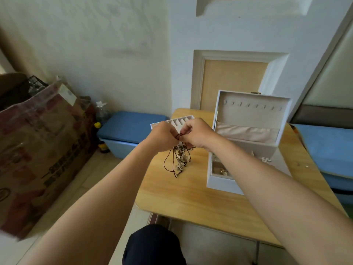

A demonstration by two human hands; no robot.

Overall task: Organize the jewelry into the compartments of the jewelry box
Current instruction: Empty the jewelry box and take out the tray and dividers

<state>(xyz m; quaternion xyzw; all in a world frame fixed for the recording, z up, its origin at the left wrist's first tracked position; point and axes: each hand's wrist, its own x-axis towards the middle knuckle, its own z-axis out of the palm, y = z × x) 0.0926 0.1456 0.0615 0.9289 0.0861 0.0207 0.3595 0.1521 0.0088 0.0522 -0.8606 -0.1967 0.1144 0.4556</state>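
Both hands meet above the wooden table [183, 196]. My left hand [164, 135] and my right hand [196, 133] pinch the top of a dark-corded necklace bundle [178, 161], whose cords and pale pendants hang down and touch the tabletop. To the right stands the white jewelry box [219, 181] with its lid [250, 111] raised; a row of hooks and a fabric pocket line the lid. Small jewelry pieces lie in the box's lower compartments, partly hidden by my right forearm. A removable white ring tray [179, 120] sits behind my hands.
A large cardboard box [38, 150] stands on the floor at left, with bottles [101, 131] beside it. Blue cushioned stools [129, 127] flank the table on both sides. A wall and panelled door [235, 73] are right behind the table. My knee [152, 245] is below the table edge.
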